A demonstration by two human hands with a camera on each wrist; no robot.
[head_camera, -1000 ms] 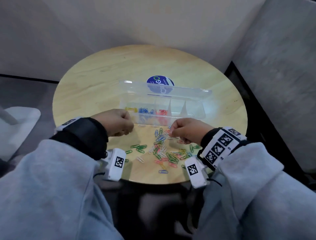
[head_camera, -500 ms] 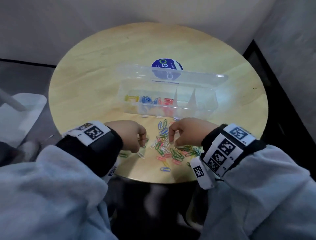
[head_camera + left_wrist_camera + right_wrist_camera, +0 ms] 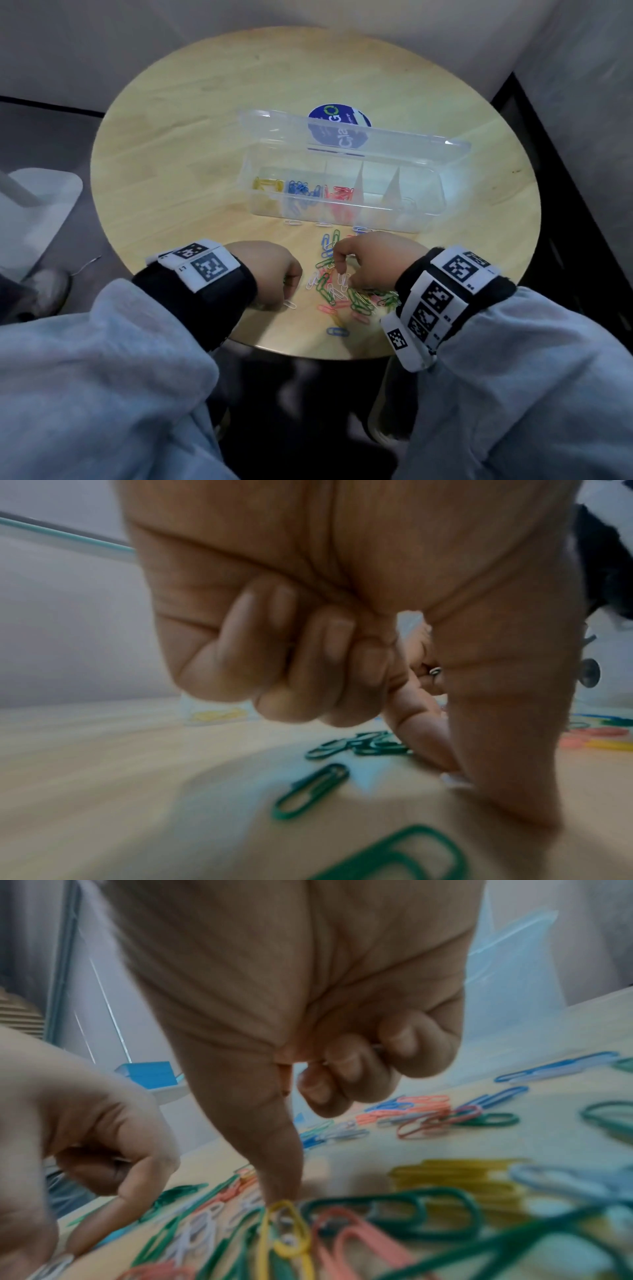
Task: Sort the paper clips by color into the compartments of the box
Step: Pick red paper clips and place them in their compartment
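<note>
A clear box stands open on the round wooden table. Its left three compartments hold yellow clips, blue clips and red clips. A mixed pile of paper clips lies between my hands. My left hand is curled at the pile's left edge, with thumb and forefinger down on a white clip. My right hand is curled over the pile and pinches a white clip; its thumb points down into the heap.
Green clips lie loose under my left hand. A lone blue clip sits near the table's front edge. Two white clips lie against the box front. A blue round sticker shows behind the lid. A white stand base is on the floor at left.
Both hands came back from the box front to the pile near the table's edge. The left hand dropped to the pile's left side, and its fingertips reached the table.
</note>
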